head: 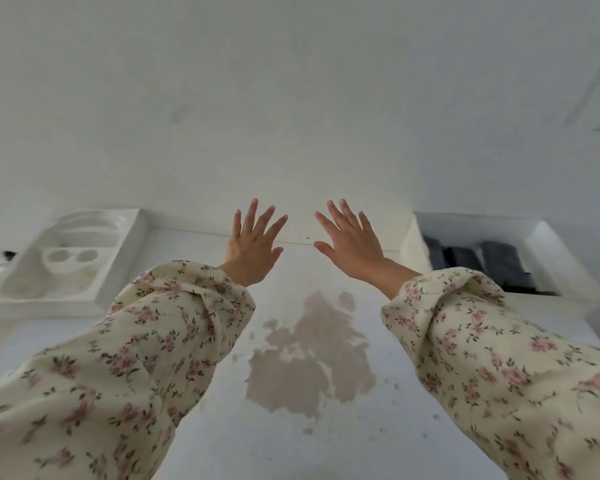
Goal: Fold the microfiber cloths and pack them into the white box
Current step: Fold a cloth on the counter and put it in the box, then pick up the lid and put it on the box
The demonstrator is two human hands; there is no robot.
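Observation:
The white box stands at the right, close to the wall. Inside it lie dark grey folded microfiber cloths, packed side by side. My left hand and my right hand are stretched forward over the far middle of the white table, palms down, fingers spread. Neither hand holds anything. Both arms wear cream sleeves with a pink flower print. My right hand is left of the box and apart from it.
A white moulded foam tray with round hollows lies at the left. A brownish stain marks the table between my arms. The white wall rises just behind the table's far edge.

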